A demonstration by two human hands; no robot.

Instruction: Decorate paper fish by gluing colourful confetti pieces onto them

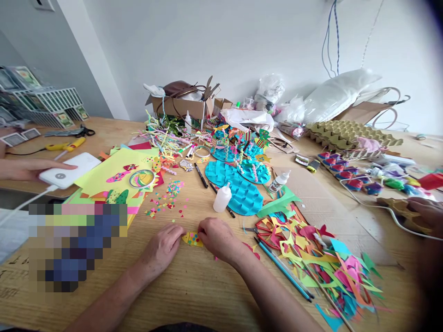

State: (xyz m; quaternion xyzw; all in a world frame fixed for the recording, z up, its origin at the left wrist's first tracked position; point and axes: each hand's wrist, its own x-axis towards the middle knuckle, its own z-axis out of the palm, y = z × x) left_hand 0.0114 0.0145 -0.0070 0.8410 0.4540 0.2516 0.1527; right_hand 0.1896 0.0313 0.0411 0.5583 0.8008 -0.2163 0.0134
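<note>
A small yellow paper fish [193, 238] with coloured dots lies on the wooden table between my hands. My left hand [166, 244] pinches its left end with the fingers together. Over the fish's right end rests my right hand [218, 237], its fingers curled down against the paper; the fingertips are partly hidden. Beyond my hands, a white squeeze bottle [222, 198] stands on the table. Tiny paper confetti [169, 198] is scattered to the left of the bottle. Blue textured ovals [244, 196] lie behind the bottle.
Paper scraps [318, 258] and blue pens [284, 269] lie at the right. Yellow sheets [104, 170] carry paper fish and a tape roll [141, 179] at the left. Another person's hand [31, 169] holds a white device [71, 170]. A second bottle [279, 181] leans behind the ovals.
</note>
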